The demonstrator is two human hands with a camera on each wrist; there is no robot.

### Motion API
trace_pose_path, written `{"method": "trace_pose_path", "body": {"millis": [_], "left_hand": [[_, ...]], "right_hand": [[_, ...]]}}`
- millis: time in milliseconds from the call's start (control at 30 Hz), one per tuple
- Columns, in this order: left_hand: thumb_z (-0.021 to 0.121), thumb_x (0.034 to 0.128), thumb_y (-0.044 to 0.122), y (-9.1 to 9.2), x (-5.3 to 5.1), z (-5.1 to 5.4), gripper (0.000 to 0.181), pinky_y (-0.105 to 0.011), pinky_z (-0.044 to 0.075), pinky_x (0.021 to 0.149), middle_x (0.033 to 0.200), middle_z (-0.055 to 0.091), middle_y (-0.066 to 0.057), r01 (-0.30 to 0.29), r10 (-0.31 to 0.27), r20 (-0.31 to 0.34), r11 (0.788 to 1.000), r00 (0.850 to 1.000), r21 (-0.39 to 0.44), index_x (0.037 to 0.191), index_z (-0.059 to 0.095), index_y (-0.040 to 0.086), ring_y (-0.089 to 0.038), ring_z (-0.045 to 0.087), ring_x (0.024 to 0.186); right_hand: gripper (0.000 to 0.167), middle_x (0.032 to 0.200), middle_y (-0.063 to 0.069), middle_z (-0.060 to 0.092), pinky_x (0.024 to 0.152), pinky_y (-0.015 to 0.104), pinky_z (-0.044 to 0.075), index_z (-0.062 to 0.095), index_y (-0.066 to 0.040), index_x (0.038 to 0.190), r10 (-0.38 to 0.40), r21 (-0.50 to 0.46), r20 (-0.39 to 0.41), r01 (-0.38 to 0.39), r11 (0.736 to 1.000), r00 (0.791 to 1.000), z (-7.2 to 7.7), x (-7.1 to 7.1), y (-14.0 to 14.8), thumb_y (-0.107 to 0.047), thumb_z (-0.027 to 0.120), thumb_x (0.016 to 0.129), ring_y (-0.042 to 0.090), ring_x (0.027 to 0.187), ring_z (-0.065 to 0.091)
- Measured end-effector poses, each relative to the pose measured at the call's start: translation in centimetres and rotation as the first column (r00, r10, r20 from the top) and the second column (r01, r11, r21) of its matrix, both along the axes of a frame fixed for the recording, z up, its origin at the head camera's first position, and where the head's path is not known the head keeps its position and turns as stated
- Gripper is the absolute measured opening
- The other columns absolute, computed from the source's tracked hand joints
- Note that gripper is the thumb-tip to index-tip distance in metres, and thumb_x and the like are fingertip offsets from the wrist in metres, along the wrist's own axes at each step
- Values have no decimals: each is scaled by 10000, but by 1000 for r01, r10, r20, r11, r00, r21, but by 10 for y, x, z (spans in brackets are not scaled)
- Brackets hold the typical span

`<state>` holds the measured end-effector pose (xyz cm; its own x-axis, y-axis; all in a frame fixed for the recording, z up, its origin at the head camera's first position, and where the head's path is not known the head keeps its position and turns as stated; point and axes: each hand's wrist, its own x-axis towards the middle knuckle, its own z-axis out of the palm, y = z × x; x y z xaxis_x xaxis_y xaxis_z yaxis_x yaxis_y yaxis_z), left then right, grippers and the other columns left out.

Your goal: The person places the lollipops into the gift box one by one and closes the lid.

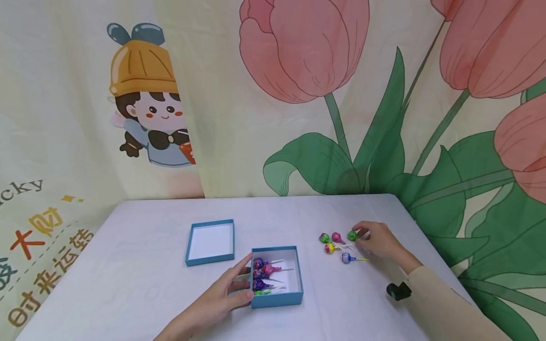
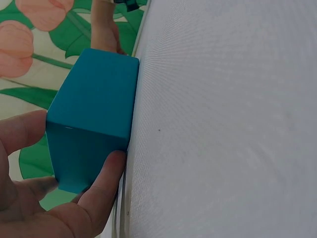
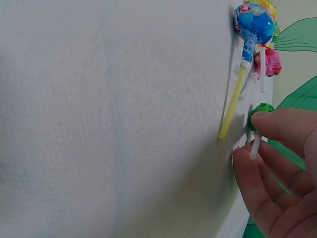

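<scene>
My right fingers pinch a green-wrapped, white-sticked round lollipop, two o'clock from the blue cardboard box my left fingers grip. A slack pinch could drop the lollipop.

Head view: green lollipop in the blue box partly hidden by its near wall, wrapper print unreadable. Left wrist: box's inside hidden, left hand cut off. Right wrist: yellow lollipop cropped at top.

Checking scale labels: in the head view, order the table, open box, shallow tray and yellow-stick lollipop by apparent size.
1. Table
2. Open box, possibly enlarged by nearness to the camera
3. Shallow tray
4. Yellow-stick lollipop
</scene>
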<state>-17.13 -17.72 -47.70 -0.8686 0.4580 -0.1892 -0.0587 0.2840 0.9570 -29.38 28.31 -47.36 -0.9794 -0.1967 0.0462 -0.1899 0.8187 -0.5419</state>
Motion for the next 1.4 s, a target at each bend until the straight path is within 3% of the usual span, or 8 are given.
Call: {"method": "trace_pose_path", "body": {"millis": [500,800,1133,1400], "left_hand": [[660,1069,340,1,0,2,830,-658,447,1121,1683,274,-277,-2,2,5,1000,1000,-8,1725,157,254,-465,464,1437],[666,1066,339,1,-1,2,834,-635,465,1118,1683,273,-273,-7,7,14,1000,1000,-7,1724,160,260,-465,458,1440],[667,1066,324,0,0,0,840,-654,450,1122,1683,274,-277,-1,1,-5,1000,1000,-7,1725,151,249,-466,464,1438],[671,1063,329,1,-1,-1,841,-656,444,1126,1683,274,-274,-5,5,4,1000,1000,-4,1725,155,258,-468,459,1441]], "right_hand": [[240,994,45,724,789,367,627,742,-103,1121,-8,35,21,8,999,1000,-1,-8,0,-5,806,911,201,878,663],[239,989,37,722,823,388,624,736,-137,1108,13,68,-16,-12,998,1000,4,-9,-4,-5,798,918,205,879,659],[341,1053,69,755,811,376,640,729,-94,1238,72,53,-104,-67,996,992,28,4,-28,10,800,921,210,892,690],[302,1007,22,769,719,274,615,775,-126,1151,192,8,-197,-195,981,961,47,19,-57,21,828,893,158,837,696]]}}
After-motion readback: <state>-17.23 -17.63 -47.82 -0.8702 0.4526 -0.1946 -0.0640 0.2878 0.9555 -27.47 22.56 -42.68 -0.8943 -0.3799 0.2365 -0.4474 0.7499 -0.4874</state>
